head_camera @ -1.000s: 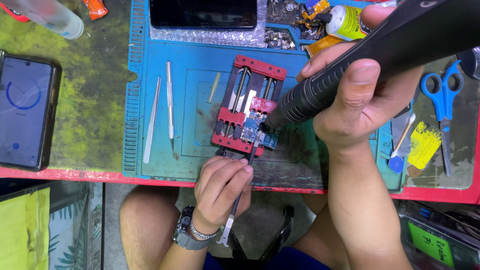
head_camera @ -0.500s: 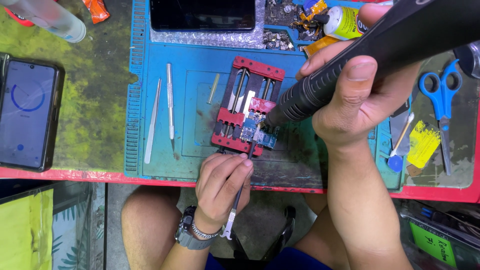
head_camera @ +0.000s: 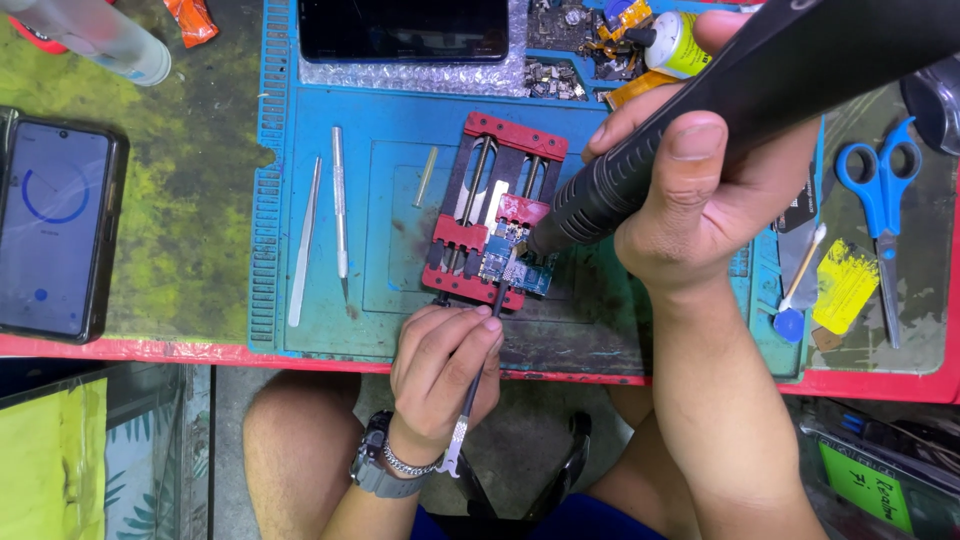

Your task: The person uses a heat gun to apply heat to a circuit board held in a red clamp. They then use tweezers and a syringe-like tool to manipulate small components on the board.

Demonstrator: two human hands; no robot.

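Note:
A small blue circuit board (head_camera: 503,262) is clamped in a red and black holder (head_camera: 492,210) on the blue work mat (head_camera: 390,240). My right hand (head_camera: 700,190) grips a thick black hot-air or soldering handpiece (head_camera: 720,110), its tip just above the board. My left hand (head_camera: 440,365), with a wristwatch, holds thin tweezers (head_camera: 480,350) whose points touch the board from the near side.
Metal picks (head_camera: 340,205) and a spudger (head_camera: 303,245) lie left on the mat. A phone (head_camera: 55,230) with a lit screen rests far left. Blue scissors (head_camera: 880,200), a yellow tag (head_camera: 845,285), a swab (head_camera: 795,290) and a glue bottle (head_camera: 675,42) are at right.
Both hands have stayed nearly still; the tweezers and the handpiece tip remain at the board.

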